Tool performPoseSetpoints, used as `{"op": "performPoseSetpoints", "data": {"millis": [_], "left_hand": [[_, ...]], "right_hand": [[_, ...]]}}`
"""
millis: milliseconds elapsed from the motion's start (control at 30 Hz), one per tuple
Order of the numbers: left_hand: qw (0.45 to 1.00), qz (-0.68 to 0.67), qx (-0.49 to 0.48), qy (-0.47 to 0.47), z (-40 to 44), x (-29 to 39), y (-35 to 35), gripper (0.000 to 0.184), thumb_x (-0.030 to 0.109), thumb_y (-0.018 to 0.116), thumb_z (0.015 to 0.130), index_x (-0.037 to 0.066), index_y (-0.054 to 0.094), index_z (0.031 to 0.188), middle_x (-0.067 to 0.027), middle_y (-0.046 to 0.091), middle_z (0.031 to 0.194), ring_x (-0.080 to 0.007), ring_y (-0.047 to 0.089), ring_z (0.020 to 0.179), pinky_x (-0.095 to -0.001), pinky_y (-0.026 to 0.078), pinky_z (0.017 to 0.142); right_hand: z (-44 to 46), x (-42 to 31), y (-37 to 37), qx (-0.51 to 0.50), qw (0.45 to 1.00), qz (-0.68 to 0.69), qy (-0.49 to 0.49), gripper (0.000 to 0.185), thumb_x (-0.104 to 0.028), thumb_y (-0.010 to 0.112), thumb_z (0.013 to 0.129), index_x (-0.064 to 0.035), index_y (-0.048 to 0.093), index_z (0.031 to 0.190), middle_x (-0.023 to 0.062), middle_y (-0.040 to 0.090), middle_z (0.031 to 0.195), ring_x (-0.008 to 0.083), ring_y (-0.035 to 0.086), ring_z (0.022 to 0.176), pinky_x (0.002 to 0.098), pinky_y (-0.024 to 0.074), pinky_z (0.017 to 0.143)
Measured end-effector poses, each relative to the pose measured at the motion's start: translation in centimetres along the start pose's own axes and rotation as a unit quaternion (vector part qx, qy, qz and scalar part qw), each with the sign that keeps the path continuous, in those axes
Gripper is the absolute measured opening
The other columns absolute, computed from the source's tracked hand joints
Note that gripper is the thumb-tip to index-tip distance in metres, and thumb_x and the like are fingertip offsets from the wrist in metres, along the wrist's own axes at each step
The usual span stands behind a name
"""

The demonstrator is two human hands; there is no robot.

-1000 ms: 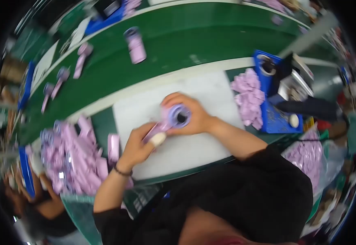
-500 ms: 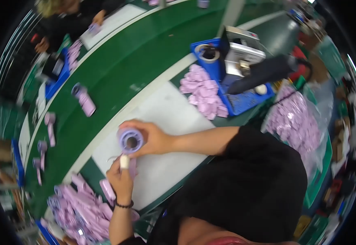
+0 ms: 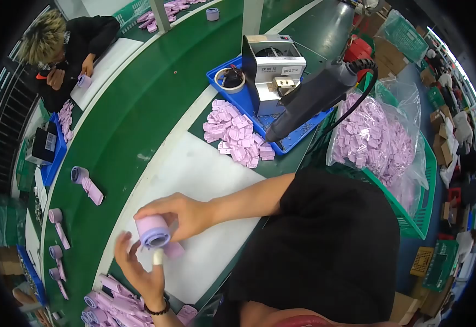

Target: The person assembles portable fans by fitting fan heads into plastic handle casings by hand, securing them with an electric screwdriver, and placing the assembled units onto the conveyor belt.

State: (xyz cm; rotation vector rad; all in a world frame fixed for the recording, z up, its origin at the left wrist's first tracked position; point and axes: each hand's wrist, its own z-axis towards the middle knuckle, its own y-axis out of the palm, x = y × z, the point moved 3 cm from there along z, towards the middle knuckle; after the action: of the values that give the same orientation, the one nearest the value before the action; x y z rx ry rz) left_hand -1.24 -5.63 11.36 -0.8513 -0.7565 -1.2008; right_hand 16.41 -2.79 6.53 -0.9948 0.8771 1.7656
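In my right hand point(image 3: 183, 215) is a pink plastic housing point(image 3: 152, 224) with a round head and a purple ring at its lower end; its handle shows partly below. The right fingers wrap round the head, over the white work mat point(image 3: 186, 163). My left hand point(image 3: 142, 272), a white cover on its thumb and a dark bead bracelet at the wrist, has its fingers spread just below the head. Whether the left thumb touches the housing I cannot tell. A heap of similar pink housings point(image 3: 115, 308) lies beside the left wrist.
A black electric screwdriver point(image 3: 311, 101) hangs before a screw feeder point(image 3: 273, 71) in a blue tray point(image 3: 298, 133). Small pink parts point(image 3: 235, 133) lie alongside; more fill a bag point(image 3: 371, 136) in a green crate point(image 3: 426, 201). Housings stand along the green conveyor point(image 3: 118, 131); a co-worker point(image 3: 58, 49) sits opposite.
My view has shifted. The left fingers, earlier closed near the housing's lower edge, are now spread apart. The housing in my right hand has tilted, showing more of its side.
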Motion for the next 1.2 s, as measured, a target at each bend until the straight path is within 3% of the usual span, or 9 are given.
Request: {"op": "performPoseSetpoints", "data": {"millis": [100,300,433,633,767,933,1033,1100,1200], "left_hand": [[0.888,0.328,-0.26,0.191,-1.0,0.7,-1.1,0.028,-0.007,0.065,0.079,0.0,0.064,0.106,-0.0133,0.067,0.096,-0.026,0.065,0.077,-0.0315,0.052,0.069],[0.897,0.369,-0.227,0.087,-2.2,-0.1,-1.6,0.031,-0.007,0.069,0.075,-0.002,0.063,0.106,-0.0141,0.068,0.095,-0.0289,0.065,0.076,-0.0326,0.052,0.066],[0.831,0.455,-0.318,0.026,-2.5,0.7,-2.3,0.035,-0.007,0.07,0.074,-0.003,0.063,0.108,-0.0152,0.069,0.094,-0.0304,0.065,0.073,-0.0346,0.053,0.064],[0.922,0.336,-0.186,-0.047,-3.8,1.6,-2.4,0.032,-0.004,0.068,0.076,-0.003,0.064,0.108,-0.0152,0.07,0.092,-0.0288,0.066,0.069,-0.0337,0.052,0.061],[0.983,0.022,-0.008,-0.18,-2.5,3.1,1.2,0.031,-0.003,0.064,0.077,-0.005,0.063,0.108,-0.0144,0.071,0.083,-0.0264,0.066,0.065,-0.0307,0.051,0.059],[0.948,0.216,-0.207,-0.106,-3.0,0.5,-1.2,0.023,-0.001,0.062,0.078,-0.005,0.065,0.1,-0.0133,0.069,0.074,-0.0241,0.066,0.064,-0.029,0.05,0.058],[0.935,0.087,-0.174,-0.297,-3.2,-0.3,-1.5,0.013,-0.001,0.057,0.08,-0.009,0.062,0.089,-0.0169,0.065,0.068,-0.0214,0.059,0.055,-0.0287,0.049,0.052],[0.922,0.258,-0.258,-0.129,-2.9,-1.0,-1.8,0.011,-0.001,0.058,0.076,-0.003,0.064,0.084,-0.0116,0.063,0.065,-0.0222,0.051,0.051,-0.0316,0.044,0.052],[0.935,0.267,-0.229,-0.035,-2.1,-1.2,0.4,0.013,-0.003,0.056,0.075,-0.004,0.062,0.087,-0.0126,0.061,0.065,-0.0242,0.048,0.05,-0.0323,0.042,0.051]], "right_hand": [[-0.3,-0.4,0.7,-0.022,0.996,0.048,0.072,0.071,0.007,0.078,0.066,-0.009,0.057,0.131,0.0099,0.065,0.123,0.0194,0.065,0.101,0.0288,0.0578,0.083],[-0.1,0.1,0.6,-0.002,0.999,0.035,0.04,0.071,0.007,0.079,0.063,-0.0092,0.06,0.129,0.011,0.064,0.125,0.0202,0.067,0.097,0.028,0.0581,0.081],[-0.1,-0.3,0.7,-0.008,0.991,-0.035,-0.129,0.061,0.006,0.078,0.063,-0.0115,0.066,0.12,0.0147,0.063,0.127,0.0232,0.069,0.092,0.026,0.0596,0.075],[-0.1,-2.6,1.2,-0.032,0.948,-0.133,-0.286,0.057,0.007,0.076,0.066,-0.0153,0.069,0.118,0.0159,0.061,0.128,0.0259,0.07,0.09,0.0303,0.0613,0.075],[-0.8,-3.3,1.3,-0.044,0.932,-0.145,-0.33,0.045,0.006,0.072,0.07,-0.0168,0.072,0.109,0.0211,0.062,0.127,0.0273,0.071,0.092,0.0281,0.061,0.068],[-1.5,-2.6,1.8,-0.022,0.944,-0.154,-0.292,0.045,0.003,0.074,0.07,-0.0151,0.071,0.112,0.0212,0.062,0.126,0.0279,0.071,0.091,0.0293,0.0612,0.068],[-1.6,-2.2,1.5,-0.005,0.958,-0.143,-0.248,0.049,0.003,0.076,0.069,-0.0103,0.07,0.115,0.0204,0.062,0.127,0.0282,0.07,0.095,0.0283,0.0609,0.071],[-1.2,-1.2,1.2,0.044,0.977,-0.086,-0.192,0.052,0.006,0.077,0.069,-0.0046,0.067,0.12,0.0195,0.061,0.129,0.0274,0.067,0.1,0.0274,0.06,0.077],[-1.4,-1.6,0.9,0.032,0.996,-0.023,-0.081,0.057,0.009,0.076,0.072,-0.0013,0.061,0.126,0.0178,0.06,0.128,0.024,0.065,0.104,0.0283,0.0591,0.083]]}}
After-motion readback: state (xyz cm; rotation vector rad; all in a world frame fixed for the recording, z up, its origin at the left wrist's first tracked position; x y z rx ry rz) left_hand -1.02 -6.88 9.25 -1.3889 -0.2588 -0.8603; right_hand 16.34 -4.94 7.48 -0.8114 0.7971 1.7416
